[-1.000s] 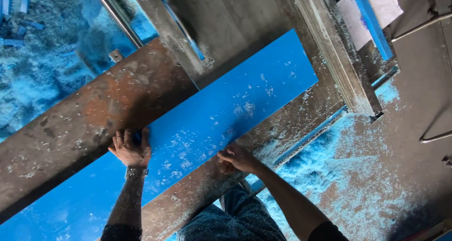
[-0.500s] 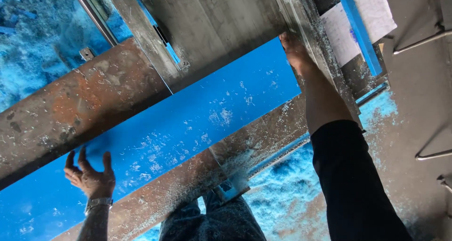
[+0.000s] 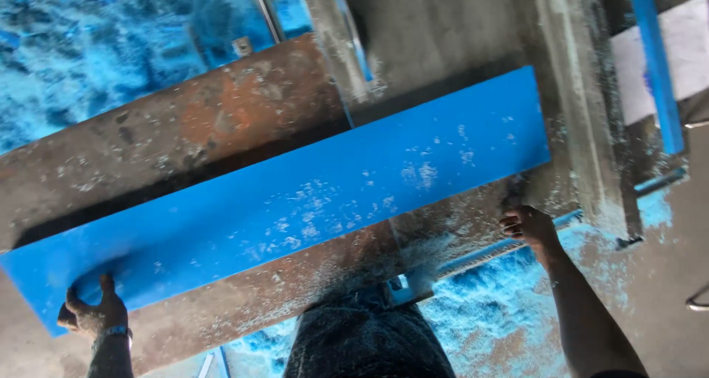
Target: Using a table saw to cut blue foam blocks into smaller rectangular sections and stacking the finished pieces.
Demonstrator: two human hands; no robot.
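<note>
A long blue board (image 3: 295, 201) lies slantwise across a rusty, dust-covered metal saw table (image 3: 207, 119). My left hand (image 3: 92, 313) grips the board's near left corner, thumb on top. My right hand (image 3: 526, 224) rests with curled fingers on the table's near edge, just below the board's right end, apart from the board. Pale blue sawdust speckles the board's middle.
A grey fence rail (image 3: 576, 104) runs along the table's right side. A narrow blue strip (image 3: 657, 67) and a white sheet (image 3: 683, 53) lie at the far right. Blue sawdust covers the floor (image 3: 509, 311) and the upper left. My dark trousers (image 3: 365, 334) show at the bottom.
My right hand has come back from the board's far right corner to the table's near edge. My left hand went from open-fingered beside the board to gripping its left corner.
</note>
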